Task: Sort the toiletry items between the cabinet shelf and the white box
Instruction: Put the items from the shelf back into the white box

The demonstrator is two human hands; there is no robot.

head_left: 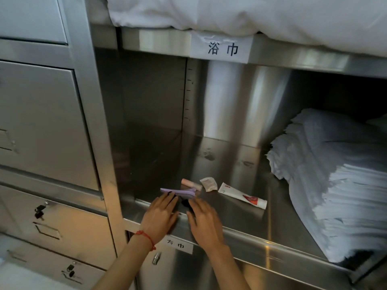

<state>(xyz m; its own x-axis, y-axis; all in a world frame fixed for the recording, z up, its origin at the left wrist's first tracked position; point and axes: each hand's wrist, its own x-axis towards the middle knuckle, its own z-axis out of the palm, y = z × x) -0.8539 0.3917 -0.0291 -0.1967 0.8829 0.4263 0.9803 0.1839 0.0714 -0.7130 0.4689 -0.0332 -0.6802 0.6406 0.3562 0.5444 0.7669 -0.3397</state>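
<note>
On the steel cabinet shelf (240,208) near its front edge lie a purple comb-like item (178,191), a small pink tube (191,183), a white sachet (208,183) and a white toothpaste tube with red print (243,195). A small black object (185,203) sits between my hands, partly hidden. My left hand (160,216), with a red string at the wrist, rests flat at the shelf edge, fingertips touching the purple item. My right hand (204,218) lies beside it, fingers spread, by the black object. No white box is in view.
A tall stack of folded white towels (335,185) fills the right of the shelf. White bedding (251,13) lies on the shelf above, over a paper label (222,49). Steel drawers with locks (46,126) stand to the left. A second label (178,244) hangs below the shelf edge.
</note>
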